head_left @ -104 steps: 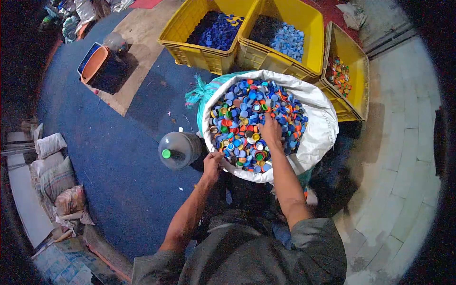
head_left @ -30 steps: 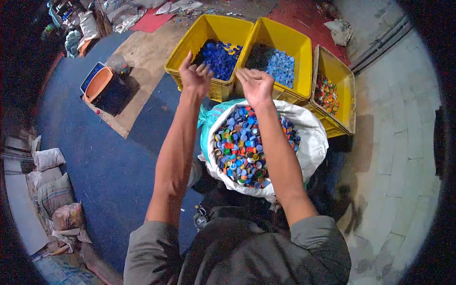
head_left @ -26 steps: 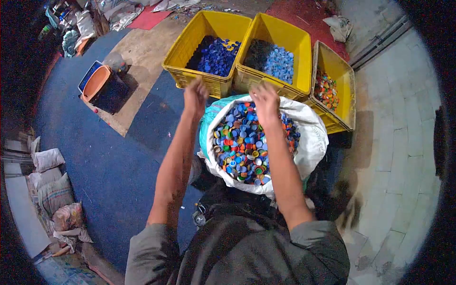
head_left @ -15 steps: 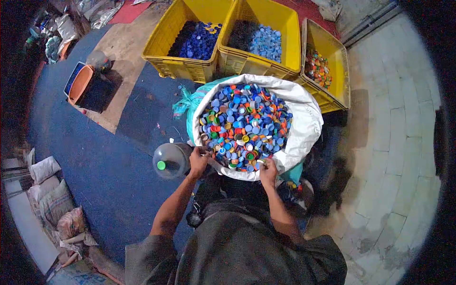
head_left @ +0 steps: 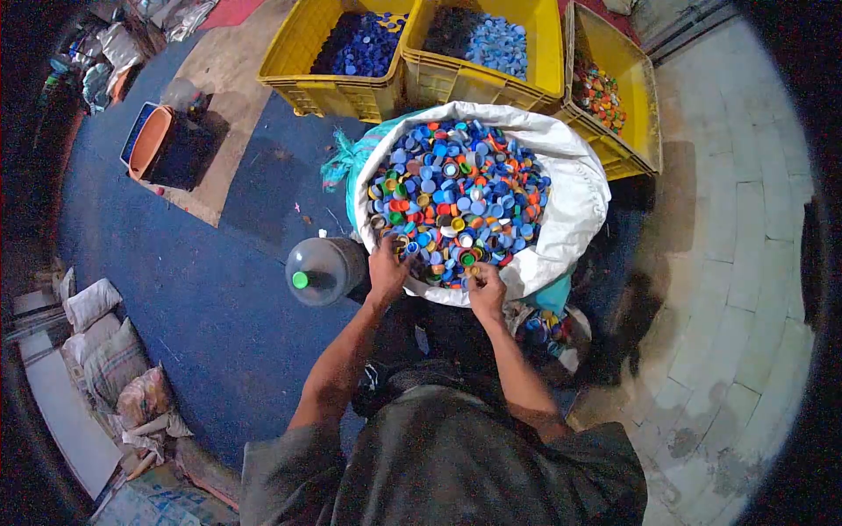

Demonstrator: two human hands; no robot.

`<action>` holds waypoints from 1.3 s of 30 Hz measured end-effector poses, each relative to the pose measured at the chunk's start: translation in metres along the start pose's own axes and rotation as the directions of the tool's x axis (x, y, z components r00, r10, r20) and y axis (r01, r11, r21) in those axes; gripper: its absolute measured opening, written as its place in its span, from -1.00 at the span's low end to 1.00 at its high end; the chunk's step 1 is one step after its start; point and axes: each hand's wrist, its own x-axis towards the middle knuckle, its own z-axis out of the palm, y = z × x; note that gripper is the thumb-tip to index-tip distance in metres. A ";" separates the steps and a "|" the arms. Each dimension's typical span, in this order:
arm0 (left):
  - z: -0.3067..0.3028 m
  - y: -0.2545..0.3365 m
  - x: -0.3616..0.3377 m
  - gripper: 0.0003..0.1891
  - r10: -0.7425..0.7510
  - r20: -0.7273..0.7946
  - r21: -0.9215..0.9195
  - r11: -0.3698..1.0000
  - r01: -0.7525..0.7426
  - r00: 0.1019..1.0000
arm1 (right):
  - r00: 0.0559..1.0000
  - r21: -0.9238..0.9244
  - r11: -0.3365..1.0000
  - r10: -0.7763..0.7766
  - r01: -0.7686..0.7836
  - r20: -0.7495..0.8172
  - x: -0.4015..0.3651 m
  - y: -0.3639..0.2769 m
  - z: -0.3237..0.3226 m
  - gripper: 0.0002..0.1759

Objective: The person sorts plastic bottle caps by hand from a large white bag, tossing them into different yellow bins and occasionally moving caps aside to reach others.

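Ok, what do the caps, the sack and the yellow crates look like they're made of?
The caps look like hard moulded plastic: solid colours, slight shine. The sack is probably woven plastic, white and matt, its rim rolled in soft folds. The crates look like rigid yellow plastic with stiff straight walls.

My arms reach forward and down, elbows bent, forearms bare. My left hand [head_left: 388, 266] and my right hand [head_left: 485, 290] sit close together, palms down, fingers curled; I cannot tell whether either grip is closed.
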 end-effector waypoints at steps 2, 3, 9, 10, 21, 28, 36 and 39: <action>-0.002 0.008 0.005 -0.42 0.055 0.040 0.082 0.995 -0.058 0.998 | 0.998 -0.001 0.998 -0.061 0.061 0.003 -0.002 0.006 0.000 -0.73; 0.002 0.006 0.010 -0.36 0.050 0.053 0.115 0.992 -0.055 0.997 | 0.996 -0.001 0.996 -0.092 0.092 0.004 -0.002 0.006 -0.001 -0.73; 0.007 0.002 0.009 -0.30 0.093 0.165 0.222 0.967 -0.129 0.982 | 0.966 -0.032 0.968 -0.252 0.250 -0.056 -0.007 0.008 -0.006 -0.68; 0.008 0.002 0.009 -0.31 0.084 0.167 0.221 0.968 -0.120 0.982 | 0.970 -0.030 0.971 -0.237 0.236 -0.048 -0.008 0.008 -0.007 -0.68; 0.020 -0.015 0.015 -0.60 0.062 -0.006 -0.113 0.992 -0.062 0.998 | 0.959 -0.039 0.961 -0.275 0.273 -0.063 -0.008 0.001 -0.001 -0.70; -0.026 -0.014 0.005 -0.79 -0.478 0.352 -0.877 0.130 0.462 0.804 | 0.745 -0.361 0.652 -0.574 0.667 0.341 -0.003 -0.022 0.010 -0.87; -0.043 -0.035 -0.026 -0.85 -0.537 0.522 -0.835 -0.163 0.526 0.663 | 0.727 -0.341 0.647 -0.552 0.682 0.408 0.008 -0.055 0.051 -0.82; -0.035 -0.048 -0.040 -0.82 -0.535 0.499 -0.835 -0.087 0.543 0.682 | 0.808 -0.482 0.650 -0.436 0.587 0.396 0.005 -0.064 0.066 -0.77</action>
